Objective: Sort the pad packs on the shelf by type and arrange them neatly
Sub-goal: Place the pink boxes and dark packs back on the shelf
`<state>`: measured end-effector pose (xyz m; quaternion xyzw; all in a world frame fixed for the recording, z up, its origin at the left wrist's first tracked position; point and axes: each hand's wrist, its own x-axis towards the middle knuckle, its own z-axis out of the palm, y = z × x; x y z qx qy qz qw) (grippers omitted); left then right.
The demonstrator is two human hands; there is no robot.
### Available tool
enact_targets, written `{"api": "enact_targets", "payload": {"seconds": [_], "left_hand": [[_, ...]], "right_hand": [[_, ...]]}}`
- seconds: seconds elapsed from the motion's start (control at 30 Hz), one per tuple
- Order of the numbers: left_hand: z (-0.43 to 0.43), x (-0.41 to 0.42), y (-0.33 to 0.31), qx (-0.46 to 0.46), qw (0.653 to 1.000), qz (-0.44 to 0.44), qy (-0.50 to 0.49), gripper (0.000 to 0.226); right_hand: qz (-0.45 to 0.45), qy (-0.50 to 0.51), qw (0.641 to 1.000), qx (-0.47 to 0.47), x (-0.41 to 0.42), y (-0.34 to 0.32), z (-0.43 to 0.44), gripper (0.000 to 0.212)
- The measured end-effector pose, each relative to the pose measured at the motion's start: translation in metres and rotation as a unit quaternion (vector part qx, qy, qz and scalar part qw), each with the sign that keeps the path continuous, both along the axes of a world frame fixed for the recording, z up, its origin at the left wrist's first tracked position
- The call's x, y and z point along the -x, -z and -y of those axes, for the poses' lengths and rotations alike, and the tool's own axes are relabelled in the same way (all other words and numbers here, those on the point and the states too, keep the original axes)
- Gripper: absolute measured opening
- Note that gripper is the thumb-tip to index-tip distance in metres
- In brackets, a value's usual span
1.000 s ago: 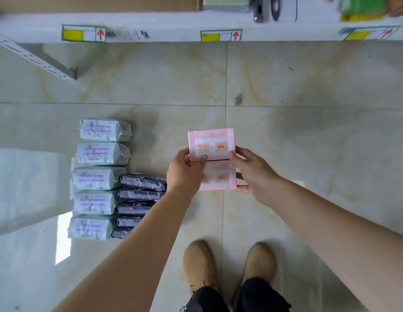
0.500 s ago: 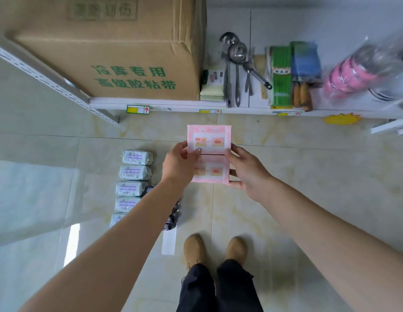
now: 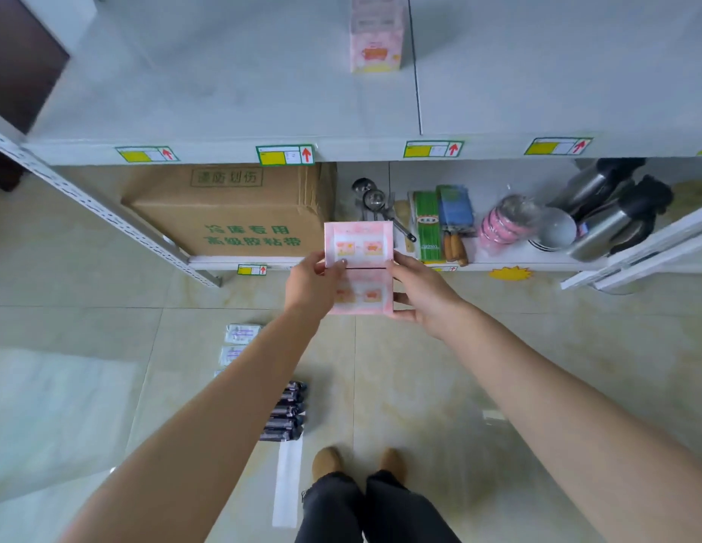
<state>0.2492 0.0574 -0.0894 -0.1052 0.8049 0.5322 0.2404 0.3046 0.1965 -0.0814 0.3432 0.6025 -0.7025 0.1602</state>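
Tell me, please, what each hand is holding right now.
Left hand: grips the left edge of the two pink pad packs.
Right hand: grips the same packs' right edge.

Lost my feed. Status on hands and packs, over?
Left hand, right hand both gripping two pink pad packs. Matching pink stack on upper shelf. Nothing in the way.
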Motion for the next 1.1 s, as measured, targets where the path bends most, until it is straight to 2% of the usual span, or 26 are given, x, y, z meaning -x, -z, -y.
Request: {"api": "enact_targets", "payload": {"seconds": [0.2, 0.43, 0.53, 0.7, 0.8, 1.1], "left_hand": [[-0.012, 0.001, -0.051, 0.008, 0.999, -0.041, 0.003, 0.022], [-0.016, 0.030, -0.082, 0.001, 0.999, -0.052, 0.016, 0.027], [-0.019, 0.055, -0.086, -0.005, 0.998, -0.052, 0.018, 0.026], [-0.020, 0.100, -0.093, -0.025, 0.997, -0.053, 0.058, 0.016], [-0.020, 0.127, -0.096, -0.046, 0.995, -0.044, 0.073, 0.029], [-0.036, 0.175, -0.094, -0.082, 0.991, -0.003, 0.106, 0.035]], "right_hand": [[-0.024, -0.021, 0.999, -0.011, -0.002, -0.050, -0.013, 0.021], [-0.039, -0.014, 0.999, -0.019, 0.024, -0.079, -0.017, 0.021], [-0.038, -0.007, 0.999, -0.025, 0.046, -0.085, -0.019, 0.025], [-0.023, 0.017, 0.999, -0.042, 0.085, -0.093, -0.023, 0.019], [-0.022, 0.022, 0.998, -0.050, 0.107, -0.098, -0.025, 0.018], [-0.010, 0.051, 0.998, -0.047, 0.147, -0.105, -0.041, 0.018]]}}
